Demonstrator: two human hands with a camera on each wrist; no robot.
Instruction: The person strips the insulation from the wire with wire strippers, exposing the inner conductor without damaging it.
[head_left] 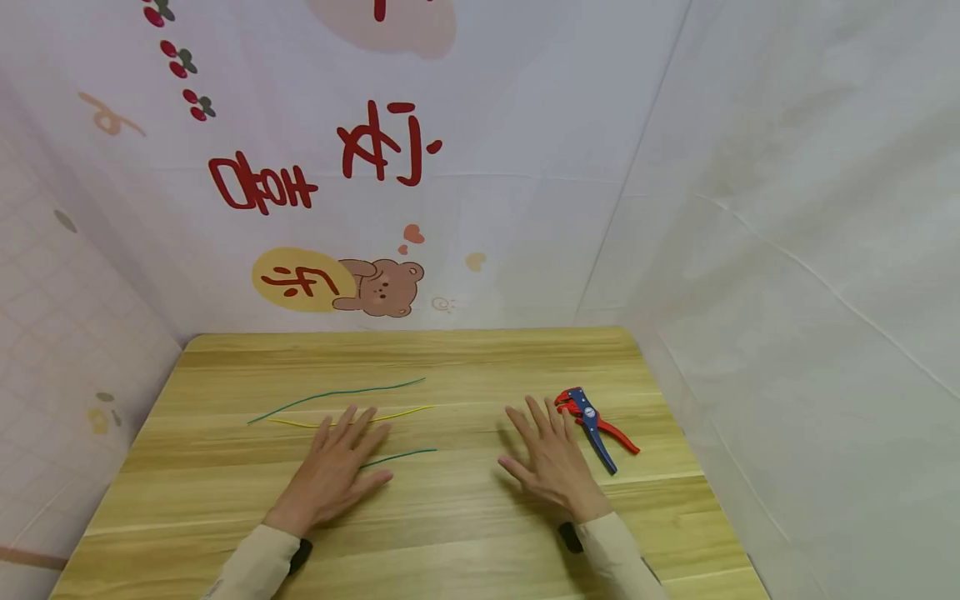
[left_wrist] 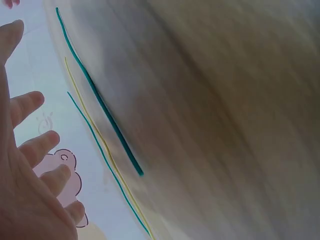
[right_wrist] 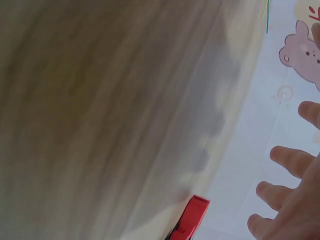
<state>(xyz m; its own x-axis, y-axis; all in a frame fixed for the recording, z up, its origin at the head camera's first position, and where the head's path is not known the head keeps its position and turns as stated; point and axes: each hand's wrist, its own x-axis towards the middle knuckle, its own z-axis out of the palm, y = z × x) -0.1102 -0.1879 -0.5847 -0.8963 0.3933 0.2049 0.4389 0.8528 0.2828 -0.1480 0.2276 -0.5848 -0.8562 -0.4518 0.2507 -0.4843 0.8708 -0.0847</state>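
My left hand (head_left: 333, 471) is spread, palm down, over the left part of the table, holding nothing. It overlaps a yellow wire (head_left: 405, 412) and a short green wire (head_left: 408, 454) in the head view. Farther back lies a longer green wire (head_left: 337, 392). All three wires also show in the left wrist view, the nearest green wire (left_wrist: 100, 97) looking thickest. My right hand (head_left: 553, 462), fingers apart and nothing in them, hovers palm down just left of a wire stripper (head_left: 590, 414) with blue and red handles. Its red head (right_wrist: 194, 215) peeks into the right wrist view.
The wooden table (head_left: 465, 533) meets a white cloth backdrop (head_left: 510, 250) printed with red characters and a bear. Cloth walls (head_left: 810, 317) stand close along the left and right sides. Dark bands (head_left: 570, 537) sit at both wrists.
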